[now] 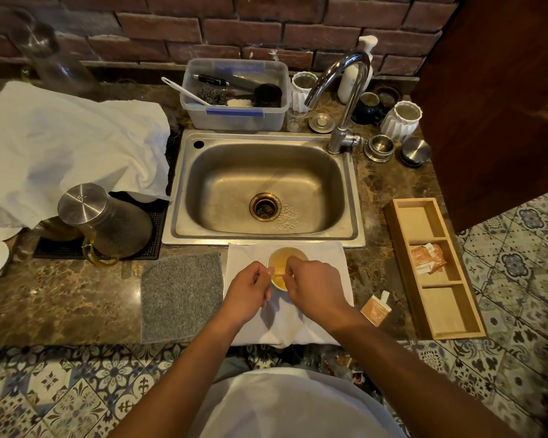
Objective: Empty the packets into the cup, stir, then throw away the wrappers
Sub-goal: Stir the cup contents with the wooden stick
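A small white cup (290,252) of amber liquid stands on a folded white towel (326,254) at the counter's front edge. My left hand (250,289) grips the cup's left side with curled fingers. My right hand (312,286) hovers over the cup's near rim, its fingertips pinching a thin stirrer (279,275) that dips into the liquid; most of it is hidden. A torn orange wrapper (375,310) lies on the counter right of the towel. More orange packets (427,259) lie in the middle compartment of a wooden tray (456,317).
A steel sink (266,191) with a tap (342,90) lies just behind the towel. A grey mat (181,295) is left of the towel, with a glass jug (108,222) and a white cloth (70,147) further left. Jars and a plastic tub (234,99) line the brick wall.
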A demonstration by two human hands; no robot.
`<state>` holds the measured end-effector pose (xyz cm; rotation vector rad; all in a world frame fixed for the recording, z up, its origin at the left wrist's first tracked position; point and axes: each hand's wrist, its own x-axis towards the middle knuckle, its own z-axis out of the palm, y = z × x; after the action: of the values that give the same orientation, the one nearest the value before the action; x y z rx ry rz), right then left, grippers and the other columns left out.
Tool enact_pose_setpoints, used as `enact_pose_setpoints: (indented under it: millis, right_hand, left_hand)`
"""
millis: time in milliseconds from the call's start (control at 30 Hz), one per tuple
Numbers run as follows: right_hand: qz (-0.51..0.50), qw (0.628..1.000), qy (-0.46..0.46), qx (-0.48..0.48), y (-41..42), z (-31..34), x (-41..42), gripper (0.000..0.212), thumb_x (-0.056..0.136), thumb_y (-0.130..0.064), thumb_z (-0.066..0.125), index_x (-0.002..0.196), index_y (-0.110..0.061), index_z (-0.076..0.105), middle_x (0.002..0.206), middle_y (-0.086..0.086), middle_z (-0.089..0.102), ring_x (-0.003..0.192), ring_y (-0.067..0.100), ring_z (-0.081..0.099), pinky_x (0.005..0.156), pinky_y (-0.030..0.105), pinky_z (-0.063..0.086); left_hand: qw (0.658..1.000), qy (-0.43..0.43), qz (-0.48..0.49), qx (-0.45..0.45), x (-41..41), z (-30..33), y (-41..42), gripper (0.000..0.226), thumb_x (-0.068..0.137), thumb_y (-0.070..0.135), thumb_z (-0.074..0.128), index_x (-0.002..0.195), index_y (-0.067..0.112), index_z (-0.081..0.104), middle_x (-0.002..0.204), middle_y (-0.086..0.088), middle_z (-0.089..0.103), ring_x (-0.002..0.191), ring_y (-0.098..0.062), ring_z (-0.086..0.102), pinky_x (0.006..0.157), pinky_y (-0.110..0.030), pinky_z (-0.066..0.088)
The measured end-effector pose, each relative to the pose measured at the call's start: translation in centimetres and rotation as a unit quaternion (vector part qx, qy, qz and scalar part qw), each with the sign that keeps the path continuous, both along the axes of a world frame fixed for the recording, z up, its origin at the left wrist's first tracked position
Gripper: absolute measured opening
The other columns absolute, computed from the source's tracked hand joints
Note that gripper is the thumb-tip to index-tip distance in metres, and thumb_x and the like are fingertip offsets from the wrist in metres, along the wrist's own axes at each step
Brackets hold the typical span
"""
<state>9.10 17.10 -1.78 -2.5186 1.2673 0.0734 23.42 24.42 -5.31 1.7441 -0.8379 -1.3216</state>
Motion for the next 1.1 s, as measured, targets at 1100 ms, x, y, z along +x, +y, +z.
enact_pose_setpoints:
  millis: [1100]
  right_hand:
    - [-0.104, 0.992, -0.066, 0.022, -0.7, 2.0, -3.0, 0.014, 0.093, -0.037, 0.056, 0.092, -0.024, 0.060, 0.075, 0.001, 0.072, 0.069, 0.025, 0.067, 0.058, 0.032, 0.049]
  left_hand:
    - [1.000, -0.007, 0.005, 0.000, 0.2, -1.2, 0.0, 0.033, 0.105, 0.026, 0.053, 0.077, 0.011, 0.052, 0.053, 0.005, 0.058, 0.045, -0.010, 0.049, 0.048, -0.018, 0.044]
